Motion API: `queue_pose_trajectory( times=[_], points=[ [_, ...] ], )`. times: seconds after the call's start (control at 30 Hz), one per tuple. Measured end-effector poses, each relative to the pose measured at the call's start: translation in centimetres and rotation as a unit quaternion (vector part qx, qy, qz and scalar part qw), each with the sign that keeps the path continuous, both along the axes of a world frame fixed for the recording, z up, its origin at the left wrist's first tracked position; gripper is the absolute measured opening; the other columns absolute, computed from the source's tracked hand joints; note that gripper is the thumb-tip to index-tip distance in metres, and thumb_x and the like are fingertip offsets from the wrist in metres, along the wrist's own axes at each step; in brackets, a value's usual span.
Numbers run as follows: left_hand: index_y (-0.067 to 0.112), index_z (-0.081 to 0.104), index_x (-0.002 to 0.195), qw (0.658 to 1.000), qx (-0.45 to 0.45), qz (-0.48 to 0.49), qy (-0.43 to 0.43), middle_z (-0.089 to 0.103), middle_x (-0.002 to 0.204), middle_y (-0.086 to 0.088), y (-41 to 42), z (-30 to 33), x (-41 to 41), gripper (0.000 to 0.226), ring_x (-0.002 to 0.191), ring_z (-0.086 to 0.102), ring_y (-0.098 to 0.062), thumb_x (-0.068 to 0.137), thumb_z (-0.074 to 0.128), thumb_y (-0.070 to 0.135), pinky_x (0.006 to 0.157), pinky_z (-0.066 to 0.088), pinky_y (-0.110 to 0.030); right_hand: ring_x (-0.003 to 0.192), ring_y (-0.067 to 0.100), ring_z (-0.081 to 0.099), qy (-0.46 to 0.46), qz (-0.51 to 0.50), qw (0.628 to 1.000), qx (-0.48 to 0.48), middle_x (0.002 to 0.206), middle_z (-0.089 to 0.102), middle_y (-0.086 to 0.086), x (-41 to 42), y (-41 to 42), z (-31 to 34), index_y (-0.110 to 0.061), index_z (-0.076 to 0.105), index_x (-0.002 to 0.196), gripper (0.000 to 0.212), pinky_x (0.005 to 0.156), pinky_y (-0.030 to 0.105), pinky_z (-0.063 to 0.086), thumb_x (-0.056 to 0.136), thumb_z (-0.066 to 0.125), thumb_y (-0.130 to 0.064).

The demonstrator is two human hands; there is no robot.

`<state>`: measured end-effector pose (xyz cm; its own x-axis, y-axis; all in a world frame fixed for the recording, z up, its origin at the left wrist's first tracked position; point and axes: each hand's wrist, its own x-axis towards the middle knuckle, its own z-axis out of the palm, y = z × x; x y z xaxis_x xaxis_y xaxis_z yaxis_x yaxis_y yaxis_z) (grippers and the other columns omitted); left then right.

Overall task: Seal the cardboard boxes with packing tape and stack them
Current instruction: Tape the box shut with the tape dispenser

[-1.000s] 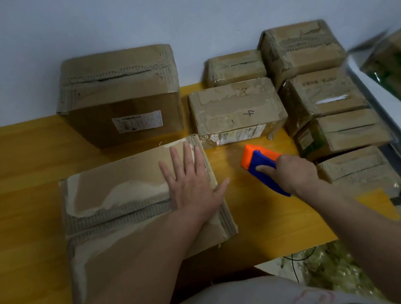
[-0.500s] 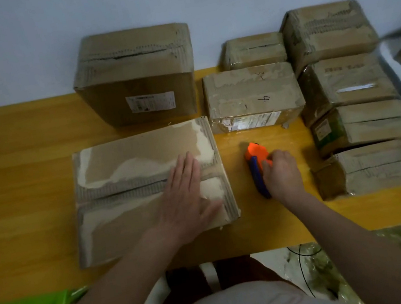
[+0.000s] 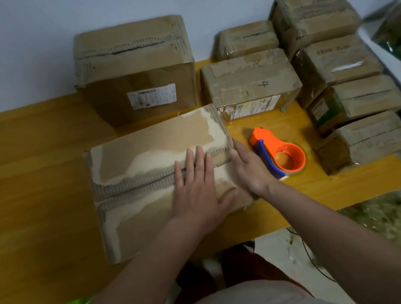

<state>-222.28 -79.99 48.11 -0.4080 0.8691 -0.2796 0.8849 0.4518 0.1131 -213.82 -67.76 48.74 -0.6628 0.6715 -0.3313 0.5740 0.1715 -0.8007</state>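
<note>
On the yellow bench (image 3: 22,167), a flat, wide cardboard box (image 3: 139,146) is being held down near its right end. The left hand (image 3: 198,189) is being pressed flat on the lid, fingers straight and close together across the centre seam. The right hand (image 3: 250,169) is being laid open against the box's right edge, fingers straight, nothing being gripped. The tape dispenser (image 3: 278,152) is lying on the bench just right of that hand, untouched.

The step in hand is judged to be the smoothing or squaring of the flaps at the seam; whether fresh tape is already lying there cannot be told. For the next move, the dispenser is likely to be needed again, or the box is to be lifted toward the others: a big box (image 3: 133,64) at the back and a cluster of small boxes (image 3: 334,66) at the right.

Compared with half a second ago, the dispenser is no longer being held: it has been put down on its side, and the right hand has been brought across to the box edge. The left hand is being kept on the lid.
</note>
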Motion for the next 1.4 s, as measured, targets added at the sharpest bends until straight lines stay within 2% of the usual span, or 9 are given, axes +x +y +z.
queue_pose_trajectory(
  times=[0.23, 0.3, 0.4, 0.47, 0.53, 0.83, 1.0, 1.17, 1.4],
  points=[
    [0.010, -0.014, 0.153, 1.000, 0.003, -0.004, 0.007, -0.025, 0.159, -0.010, 0.0, -0.1, 0.0, 0.098, 0.144, -0.029, -0.026, 0.081, -0.002, 0.076, 0.119, -0.009, -0.051, 0.122, 0.028, 0.051, -0.087, -0.040, 0.986, -0.134, 0.130, 0.057, 0.013, -1.3, 1.0, 0.9, -0.006, 0.053, 0.130, 0.062, 0.101, 0.034, 0.038, 0.101, 0.020, -0.050],
    [0.010, -0.014, 0.152, 1.000, 0.003, -0.003, 0.007, -0.024, 0.159, -0.010, -0.1, 0.0, 0.1, 0.098, 0.144, -0.028, -0.026, 0.080, -0.005, 0.077, 0.119, -0.009, -0.050, 0.125, 0.031, 0.047, -0.111, -0.025, 0.992, -0.045, 0.135, 0.052, 0.013, -1.4, 0.6, 1.1, -0.006, 0.047, 0.133, 0.055, 0.100, 0.034, 0.036, 0.102, 0.025, -0.045],
    [0.006, -0.014, 0.152, 1.000, 0.009, -0.004, -0.004, -0.022, 0.159, -0.012, -0.2, 0.1, -0.2, 0.097, 0.145, -0.026, -0.025, 0.083, -0.004, 0.073, 0.119, -0.009, -0.048, 0.144, 0.027, 0.022, -0.068, 0.066, 0.972, 0.213, 0.154, 0.027, 0.011, -0.9, -1.6, 0.7, -0.009, 0.032, 0.145, 0.048, 0.114, 0.031, 0.022, 0.103, 0.029, -0.032],
    [0.003, -0.014, 0.152, 0.999, 0.012, -0.030, -0.014, -0.023, 0.158, -0.015, -0.7, 0.3, -0.9, 0.094, 0.145, -0.025, -0.026, 0.090, 0.007, 0.070, 0.120, -0.009, -0.045, 0.148, 0.020, -0.002, -0.100, 0.134, 0.944, 0.286, 0.161, 0.001, 0.009, -0.6, -2.3, 0.0, -0.009, 0.019, 0.151, 0.057, 0.119, 0.028, 0.003, 0.102, 0.022, -0.039],
    [0.004, -0.015, 0.151, 0.997, 0.003, -0.075, -0.016, -0.024, 0.158, -0.014, -1.9, 0.4, -2.0, 0.096, 0.145, -0.026, -0.025, 0.091, 0.012, 0.072, 0.121, -0.009, -0.042, 0.147, 0.018, -0.012, -0.159, 0.165, 0.918, 0.325, 0.160, -0.009, 0.007, -0.3, -2.2, -0.8, -0.010, 0.009, 0.152, 0.070, 0.119, 0.031, -0.001, 0.096, 0.007, -0.052],
    [0.006, -0.012, 0.153, 1.000, -0.013, -0.014, -0.016, -0.020, 0.160, -0.012, -7.5, 0.8, -4.1, 0.105, 0.147, -0.021, -0.022, 0.085, 0.019, 0.079, 0.122, -0.005, -0.040, 0.146, 0.019, -0.015, -0.241, 0.182, 0.873, 0.382, 0.159, -0.012, 0.006, -0.7, -2.6, -0.7, -0.011, -0.001, 0.152, 0.086, 0.120, 0.037, -0.003, 0.083, -0.009, -0.062],
    [0.005, -0.015, 0.152, 0.999, -0.037, 0.032, -0.020, -0.025, 0.158, -0.014, -10.4, 1.0, -6.1, 0.136, 0.146, -0.025, -0.025, 0.055, 0.008, 0.098, 0.120, -0.011, -0.040, 0.146, 0.019, -0.015, -0.247, 0.188, 0.868, 0.387, 0.159, -0.012, 0.005, -0.7, -2.6, -0.4, -0.012, -0.002, 0.152, 0.085, 0.119, 0.037, -0.004, 0.084, -0.009, -0.064],
    [0.003, -0.023, 0.149, 0.995, -0.062, 0.083, -0.015, -0.037, 0.152, -0.017, -14.0, 1.7, -8.8, 0.148, 0.140, -0.036, -0.030, 0.053, 0.039, 0.098, 0.115, -0.018, -0.040, 0.147, 0.022, -0.009, -0.256, 0.179, 0.860, 0.403, 0.160, -0.006, 0.007, -0.9, -3.0, -0.3, -0.009, 0.004, 0.152, 0.088, 0.120, 0.038, -0.002, 0.084, -0.008, -0.064],
    [0.005, -0.024, 0.149, 0.988, -0.014, 0.129, -0.079, -0.045, 0.148, -0.011, -14.8, 1.5, -8.5, 0.150, 0.136, -0.043, -0.024, 0.054, 0.055, 0.091, 0.118, -0.006, -0.043, 0.147, 0.026, -0.009, -0.263, 0.201, 0.855, 0.398, 0.159, -0.006, 0.016, -3.3, -8.2, 0.3, -0.003, -0.001, 0.150, 0.091, 0.119, 0.035, -0.006, 0.085, -0.012, -0.065]
  ],
)
